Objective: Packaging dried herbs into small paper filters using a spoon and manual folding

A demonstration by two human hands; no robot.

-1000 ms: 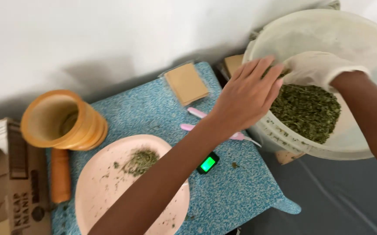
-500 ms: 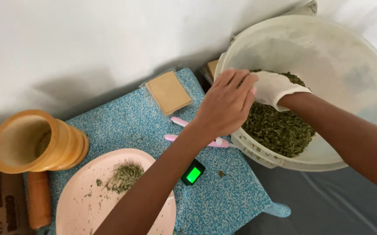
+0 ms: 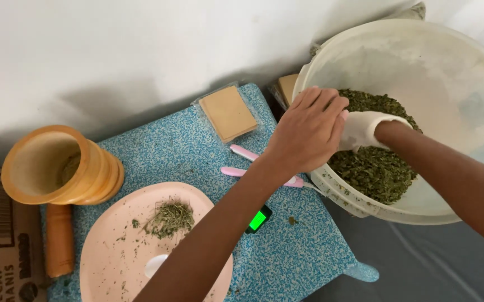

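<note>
Dried green leaves (image 3: 376, 168) fill the lower part of the big white bucket (image 3: 449, 72) at far right, which leans against the stool's edge.

Far left: a cardboard box (image 3: 1, 235), partly cut off by the frame. Beside it, a wooden mortar (image 3: 57, 165) lying tilted, mouth toward the wall, with its wooden pestle (image 3: 60, 240) lying just below it. Next, a pale pink plate (image 3: 113, 263) on the blue speckled stool top (image 3: 175, 151), holding a small heap of crushed green herb (image 3: 169, 218) and scattered flecks. A white spoon-like piece (image 3: 155, 265) shows at my forearm's edge. A small scale with a lit green display (image 3: 258, 220) peeks out under my forearm. Behind, a flat tan packet (image 3: 228, 113) near the wall. Two pink handles (image 3: 242, 162) lie crossed mid-stool.

My left hand (image 3: 309, 134), bare, fingers curled and close together, rests over the bucket rim, touching my gloved hand. My right hand (image 3: 367, 130), in a white glove, sits bunched on the leaves; whether it grips any, I cannot tell.
</note>
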